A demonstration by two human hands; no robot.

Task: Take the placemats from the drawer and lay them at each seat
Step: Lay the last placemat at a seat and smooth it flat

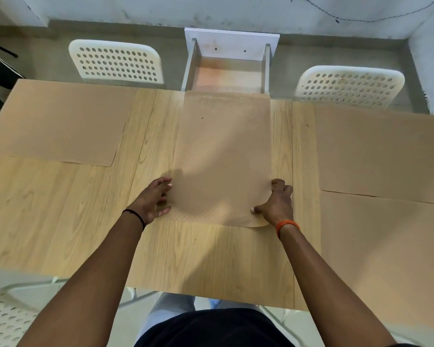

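The person stands at the near edge of the wooden table (68, 216), across from the open drawer (227, 71), and grips a textured placemat (222, 156) at its two near corners: the left hand (153, 201) curls its fingers over the left edge, and the right hand (276, 201) pinches the right corner, thumb on top. The mat lies lengthwise from the drawer's mouth toward the person, its near right corner lifted slightly. To do this step well, the person would probably pull evenly with both hands so the thin, flexible sheet slides flat rather than buckling, then turn it to the unfilled seat. Two smooth tan mats (58, 123) (381, 151) with rounded corners already lie left and right of the drawer, before perforated white chairs (115, 61) (348, 83).
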